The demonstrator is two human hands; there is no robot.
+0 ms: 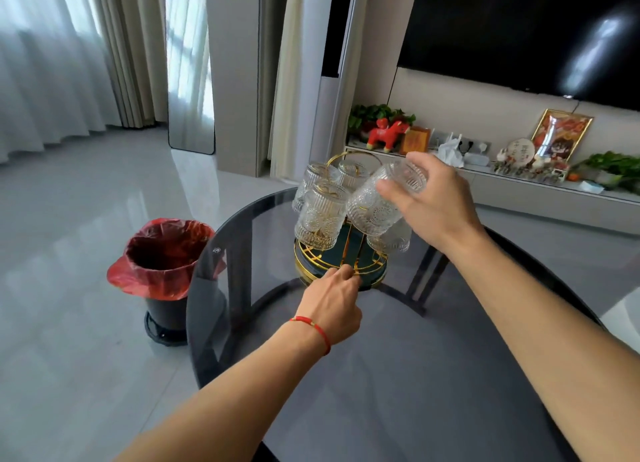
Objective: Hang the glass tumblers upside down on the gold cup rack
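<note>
From your head camera: your right hand (433,201) has its fingers clamped on a tumbler (377,201), tilted mouth-down at the rack (341,264) on the bench (398,357). Your left hand (330,305) pinches the rack's base rim. Other glasses (320,215) already hang. Next, I judge, seat it squarely over a free peg.

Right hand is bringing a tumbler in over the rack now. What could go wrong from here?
1. The tumbler in the right hand is tilted and close to the hung glass; they could knock together and chip.
2. The rack sits on a glass table; a dropped tumbler might break on it.
3. The left hand only touches the rack's base rim; a hard push on a peg could tip the loaded rack.
</note>
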